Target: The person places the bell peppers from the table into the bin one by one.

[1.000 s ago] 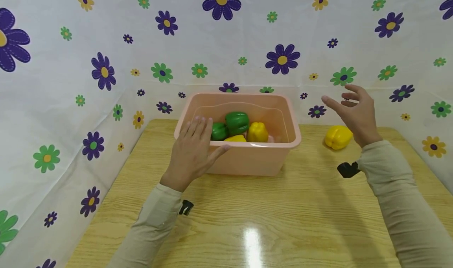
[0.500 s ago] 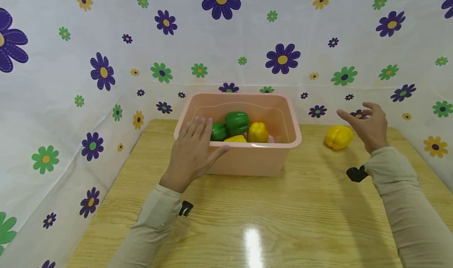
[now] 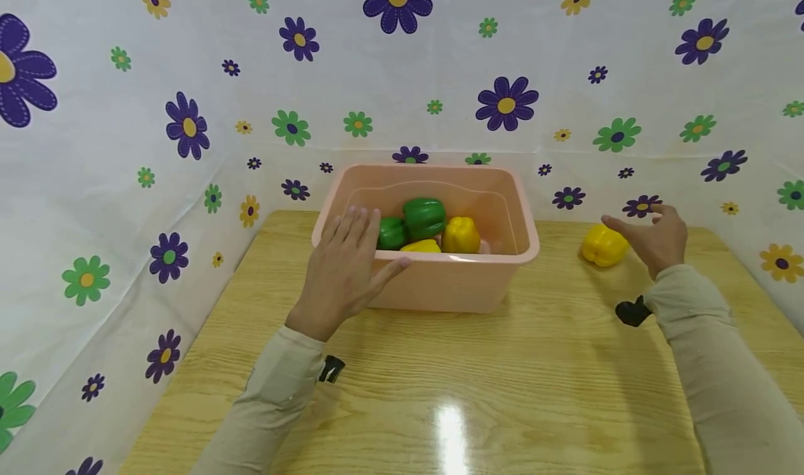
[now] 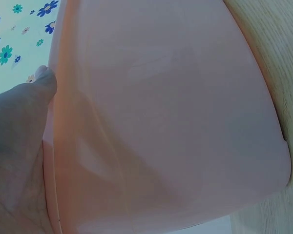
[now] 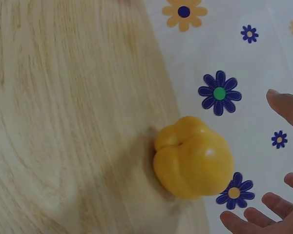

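A pink plastic bin (image 3: pixel 446 283) stands near the back of the table. My left hand (image 3: pixel 342 269) rests on its front left rim with fingers straight; in the left wrist view the thumb (image 4: pixel 46 83) lies along the rim. Inside the bin are two green bell peppers (image 3: pixel 423 217) and two yellow bell peppers (image 3: pixel 461 236), one partly hidden by the front wall. Another yellow bell pepper (image 3: pixel 601 247) lies on the table to the right. Beside it hovers my right hand (image 3: pixel 659 240), fingers spread and slightly bent; the right wrist view shows a gap between fingers and pepper (image 5: pixel 193 158).
The wooden table (image 3: pixel 377 384) runs up to a white flowered cloth (image 3: pixel 433 63) hung behind and at both sides. Bare wood separates the bin from the pepper on the right.
My right hand has come down and to the right, lowering beside the yellow bell pepper on the table. My left hand stays on the bin rim.
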Motion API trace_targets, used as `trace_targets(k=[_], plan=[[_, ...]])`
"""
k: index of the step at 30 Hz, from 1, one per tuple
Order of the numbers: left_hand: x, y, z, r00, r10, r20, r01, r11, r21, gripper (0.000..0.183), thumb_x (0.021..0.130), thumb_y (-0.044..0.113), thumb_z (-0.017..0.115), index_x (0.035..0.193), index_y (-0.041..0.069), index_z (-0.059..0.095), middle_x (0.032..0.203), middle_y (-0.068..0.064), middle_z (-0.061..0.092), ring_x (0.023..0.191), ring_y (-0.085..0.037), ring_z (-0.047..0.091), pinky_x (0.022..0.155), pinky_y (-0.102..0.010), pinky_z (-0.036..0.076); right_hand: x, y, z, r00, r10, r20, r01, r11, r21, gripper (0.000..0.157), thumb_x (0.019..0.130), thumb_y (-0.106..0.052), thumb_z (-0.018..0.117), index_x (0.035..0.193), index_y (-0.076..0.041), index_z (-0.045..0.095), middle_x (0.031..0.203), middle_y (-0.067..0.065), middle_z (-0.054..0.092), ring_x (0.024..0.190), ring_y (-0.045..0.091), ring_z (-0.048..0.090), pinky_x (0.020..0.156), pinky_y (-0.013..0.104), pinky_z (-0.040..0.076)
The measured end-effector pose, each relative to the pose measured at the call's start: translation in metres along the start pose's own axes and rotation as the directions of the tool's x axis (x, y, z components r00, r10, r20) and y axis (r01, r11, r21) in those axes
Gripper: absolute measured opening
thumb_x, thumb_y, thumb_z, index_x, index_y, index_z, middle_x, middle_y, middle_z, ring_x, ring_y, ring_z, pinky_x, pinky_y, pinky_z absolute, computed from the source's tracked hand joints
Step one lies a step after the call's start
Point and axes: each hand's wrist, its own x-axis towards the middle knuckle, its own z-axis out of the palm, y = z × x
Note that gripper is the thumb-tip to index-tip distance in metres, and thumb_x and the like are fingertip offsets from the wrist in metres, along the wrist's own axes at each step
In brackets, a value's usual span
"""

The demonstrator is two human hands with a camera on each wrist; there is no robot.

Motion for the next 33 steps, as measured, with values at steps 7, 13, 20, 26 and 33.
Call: trace_targets(k=[7, 13, 20, 26, 33], plan=[[-0.002, 0.0, 0.001, 1.0, 0.001, -0.001, -0.001, 1.0, -0.001, 0.092, 0.1, 0.067, 0.043, 0.158, -0.003, 0.027, 0.161, -0.022, 0.029, 0.151, -0.037, 0.023, 0.125, -0.049, 0.014, 0.003, 0.012, 0.011, 0.999, 0.039, 0.016, -0.037, 0.995, -0.089, 0.104, 0.092, -0.053, 0.068, 0.157, 0.007, 0.014, 0.16, 0.034, 0.016, 0.145, 0.052, 0.021, 0.119, 0.061, 0.025], [-0.003, -0.001, 0.002, 1.0, -0.001, -0.001, 0.001, 1.0, -0.005, 0.092, 0.1, 0.067, 0.042, 0.158, -0.002, 0.027, 0.161, -0.022, 0.029, 0.152, -0.037, 0.023, 0.125, -0.048, 0.014, 0.001, 0.015, 0.02, 0.996, 0.081, 0.039, -0.078, 0.993, -0.085, 0.104, 0.092, -0.049, 0.07, 0.158, 0.007, 0.011, 0.161, 0.035, 0.01, 0.147, 0.052, 0.017, 0.119, 0.061, 0.021], [-0.001, -0.001, 0.004, 1.0, -0.003, 0.007, 0.003, 1.0, -0.018, 0.093, 0.1, 0.068, 0.042, 0.158, -0.002, 0.026, 0.162, -0.022, 0.028, 0.152, -0.036, 0.022, 0.125, -0.047, 0.012, 0.0, 0.022, 0.023, 0.991, 0.111, 0.074, -0.104, 0.99, -0.091, 0.107, 0.091, -0.05, 0.069, 0.157, 0.008, 0.009, 0.16, 0.037, 0.011, 0.146, 0.054, 0.018, 0.119, 0.063, 0.021], [-0.001, -0.002, 0.004, 1.0, -0.003, 0.01, 0.003, 1.0, -0.011, 0.093, 0.1, 0.068, 0.042, 0.158, -0.002, 0.025, 0.162, -0.022, 0.027, 0.152, -0.036, 0.021, 0.125, -0.048, 0.012, 0.003, 0.026, 0.025, 0.991, 0.087, 0.098, -0.075, 0.99, -0.121, 0.105, 0.094, -0.048, 0.067, 0.156, 0.012, 0.008, 0.157, 0.04, 0.016, 0.143, 0.055, 0.023, 0.119, 0.062, 0.022], [0.0, -0.002, 0.004, 1.0, 0.009, -0.012, -0.01, 1.0, -0.008, 0.093, 0.099, 0.069, 0.04, 0.158, -0.003, 0.027, 0.161, -0.023, 0.029, 0.151, -0.037, 0.024, 0.125, -0.049, 0.014, 0.006, 0.032, 0.027, 0.99, 0.066, 0.123, -0.05, 0.99, -0.135, 0.103, 0.094, -0.047, 0.066, 0.154, 0.014, 0.009, 0.154, 0.04, 0.023, 0.138, 0.056, 0.029, 0.117, 0.063, 0.027]])
